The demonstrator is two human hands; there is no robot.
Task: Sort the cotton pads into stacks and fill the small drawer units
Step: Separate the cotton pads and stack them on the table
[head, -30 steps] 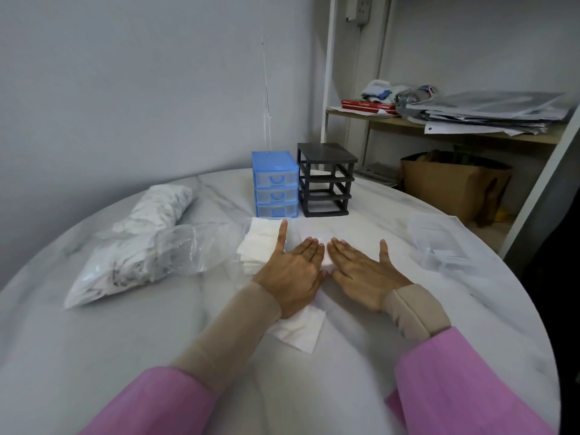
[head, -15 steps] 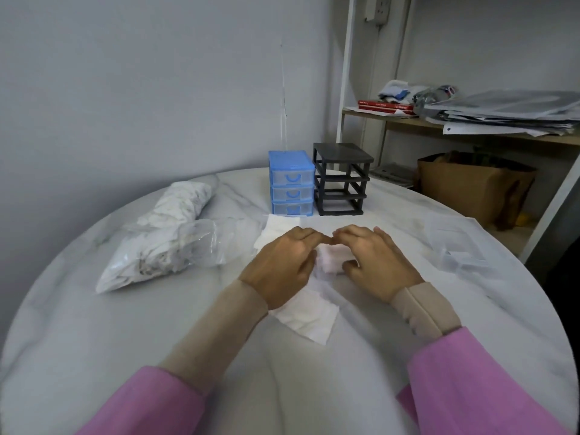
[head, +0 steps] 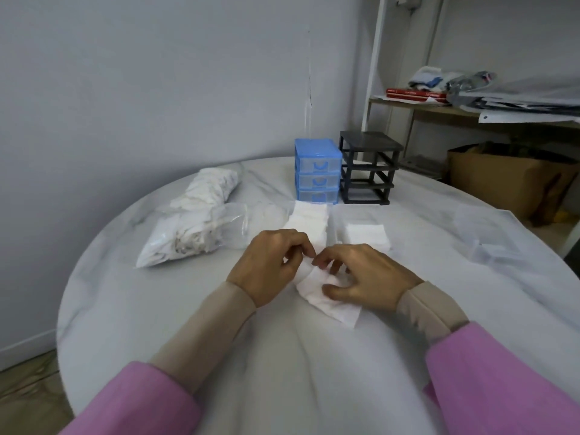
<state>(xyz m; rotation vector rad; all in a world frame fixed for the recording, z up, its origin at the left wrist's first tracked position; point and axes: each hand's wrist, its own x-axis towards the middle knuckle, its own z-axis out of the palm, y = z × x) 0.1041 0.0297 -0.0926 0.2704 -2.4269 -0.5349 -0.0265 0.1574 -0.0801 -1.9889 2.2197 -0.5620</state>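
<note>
both hands, left hand (head: 270, 266) and right hand (head: 365, 277), pinch cotton pad (head: 326, 298) between them.

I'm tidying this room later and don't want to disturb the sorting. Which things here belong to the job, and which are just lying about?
Part of the job:
cotton pads gripped by left hand and right hand
pad stack
square pad stack
bag of pads
blue drawer unit
black drawer frame
clear drawers

Lying about:
red books
papers
cardboard box

Round marble table (head: 131, 296): pad bag (head: 191, 227), blue (head: 317, 171) & black drawer units (head: 368, 167), pad stacks (head: 309, 222), clear drawers (head: 485, 237).
</note>
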